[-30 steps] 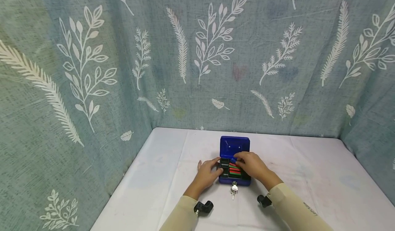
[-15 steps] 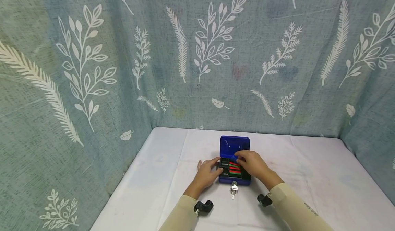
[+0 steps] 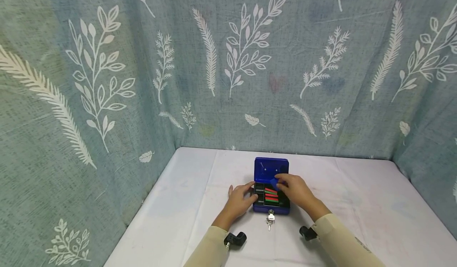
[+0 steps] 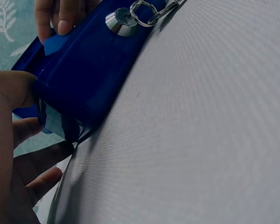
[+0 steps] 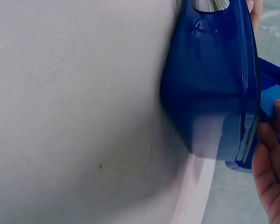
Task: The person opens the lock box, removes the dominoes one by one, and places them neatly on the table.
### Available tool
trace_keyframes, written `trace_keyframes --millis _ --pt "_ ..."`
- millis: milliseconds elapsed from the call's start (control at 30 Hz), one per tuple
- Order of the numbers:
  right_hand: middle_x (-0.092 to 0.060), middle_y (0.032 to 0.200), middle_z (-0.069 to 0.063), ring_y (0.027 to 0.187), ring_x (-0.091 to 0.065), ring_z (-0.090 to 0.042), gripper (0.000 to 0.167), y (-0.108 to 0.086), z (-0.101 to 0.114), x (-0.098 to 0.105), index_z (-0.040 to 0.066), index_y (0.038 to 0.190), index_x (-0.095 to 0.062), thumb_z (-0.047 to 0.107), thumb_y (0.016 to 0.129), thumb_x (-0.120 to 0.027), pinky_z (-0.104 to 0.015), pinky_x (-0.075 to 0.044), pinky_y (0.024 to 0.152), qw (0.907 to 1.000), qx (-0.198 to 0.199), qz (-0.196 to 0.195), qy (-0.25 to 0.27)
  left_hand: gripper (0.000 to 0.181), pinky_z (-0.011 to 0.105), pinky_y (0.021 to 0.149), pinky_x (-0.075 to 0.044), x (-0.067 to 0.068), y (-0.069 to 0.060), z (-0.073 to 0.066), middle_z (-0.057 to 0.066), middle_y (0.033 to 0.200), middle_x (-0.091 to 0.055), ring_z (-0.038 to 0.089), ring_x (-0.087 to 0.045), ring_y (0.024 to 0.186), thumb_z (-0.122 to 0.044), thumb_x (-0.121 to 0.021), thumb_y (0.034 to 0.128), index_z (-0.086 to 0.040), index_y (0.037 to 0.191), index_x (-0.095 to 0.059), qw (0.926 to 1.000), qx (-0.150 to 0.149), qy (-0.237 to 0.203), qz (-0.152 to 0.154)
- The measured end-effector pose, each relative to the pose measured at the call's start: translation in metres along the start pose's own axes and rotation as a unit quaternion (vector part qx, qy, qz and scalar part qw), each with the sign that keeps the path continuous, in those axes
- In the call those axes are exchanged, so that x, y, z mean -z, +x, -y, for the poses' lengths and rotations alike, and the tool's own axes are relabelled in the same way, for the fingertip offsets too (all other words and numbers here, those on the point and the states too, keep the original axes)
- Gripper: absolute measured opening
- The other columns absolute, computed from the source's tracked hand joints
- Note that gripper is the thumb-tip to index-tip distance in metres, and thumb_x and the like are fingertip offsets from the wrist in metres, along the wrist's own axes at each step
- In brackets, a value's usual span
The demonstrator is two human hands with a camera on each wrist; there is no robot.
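An open blue cash box [image 3: 264, 210] stands on the table with its lid [image 3: 262, 172] raised. Its black tray [image 3: 260, 198] has compartments, one of them with several red and green strips [image 3: 271, 195]. My left hand [image 3: 239, 200] holds the box at its left side, thumb at the rim and fingers along the wall. Between the thumb and fingers of my right hand [image 3: 295, 189] is a small flat blue piece [image 3: 274, 183], pinched above the tray's back part. Both wrist views show that blue piece [image 4: 56, 44] [image 5: 273, 97]; its exact kind cannot be told.
Keys [image 3: 269, 220] on a ring hang from the lock at the box's front. The table [image 3: 200, 203] bears a white cloth. Behind and at the sides hangs a grey-green curtain [image 3: 257, 80] with leaf prints.
My right hand has moved slightly right with the blue piece, which now shows more clearly in front of the lid. The left hand and the box have stayed in place.
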State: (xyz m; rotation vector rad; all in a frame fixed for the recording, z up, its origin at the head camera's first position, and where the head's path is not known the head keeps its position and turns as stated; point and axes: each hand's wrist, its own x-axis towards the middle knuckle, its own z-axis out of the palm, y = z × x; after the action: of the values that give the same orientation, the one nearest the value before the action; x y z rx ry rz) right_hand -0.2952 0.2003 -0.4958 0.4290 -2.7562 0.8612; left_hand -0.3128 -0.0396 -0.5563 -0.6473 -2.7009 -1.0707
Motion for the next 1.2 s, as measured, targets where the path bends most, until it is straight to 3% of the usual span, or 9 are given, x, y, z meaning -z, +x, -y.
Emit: trace_keyframes --millis 333,500,967,1200 --pt "-0.070 0.099 -0.004 0.086 -0.066 -0.020 0.033 -0.006 -0.013 0.001 0.008 0.122 -0.066 0.014 0.090 -0.070 -0.035 -0.054 0.069 0.9960 -0.052 -0.017 0.071 0.052 0.067 0.107 -0.013 0.002 -0.001 -0.002 -0.002 0.112 -0.069 0.024 -0.055 0.118 -0.037 -0.060 0.0873 -0.018 0.135 -0.059 0.9999 -0.010 -0.001 -0.005" --pt "-0.069 0.101 -0.003 0.087 -0.066 -0.019 0.034 -0.008 -0.016 0.001 0.009 0.124 -0.065 0.016 0.091 -0.069 -0.035 -0.054 0.070 0.9925 -0.082 -0.008 0.090 0.052 0.067 0.108 -0.013 0.003 -0.001 -0.003 -0.002 0.114 -0.069 0.024 -0.055 0.118 -0.038 -0.060 0.0873 -0.018 0.135 -0.059 1.0000 -0.006 0.000 -0.001" --pt "-0.068 0.095 -0.006 0.076 -0.066 -0.015 0.031 -0.020 -0.027 0.008 0.005 0.121 -0.066 0.009 0.090 -0.068 -0.032 -0.055 0.066 0.9820 -0.097 -0.026 0.160 0.052 0.066 0.109 -0.011 0.003 0.000 -0.004 -0.001 0.115 -0.068 0.024 -0.054 0.119 -0.038 -0.060 0.0878 -0.018 0.136 -0.059 1.0000 0.000 -0.004 0.001" --pt "-0.068 0.092 -0.006 0.074 -0.066 -0.016 0.030 -0.027 -0.033 0.012 0.002 0.119 -0.066 0.009 0.090 -0.069 -0.031 -0.055 0.064 0.9796 -0.106 -0.031 0.168 0.053 0.066 0.109 -0.010 0.002 -0.001 -0.002 -0.001 0.116 -0.068 0.024 -0.054 0.120 -0.038 -0.059 0.0881 -0.018 0.137 -0.058 1.0000 0.000 -0.003 0.004"
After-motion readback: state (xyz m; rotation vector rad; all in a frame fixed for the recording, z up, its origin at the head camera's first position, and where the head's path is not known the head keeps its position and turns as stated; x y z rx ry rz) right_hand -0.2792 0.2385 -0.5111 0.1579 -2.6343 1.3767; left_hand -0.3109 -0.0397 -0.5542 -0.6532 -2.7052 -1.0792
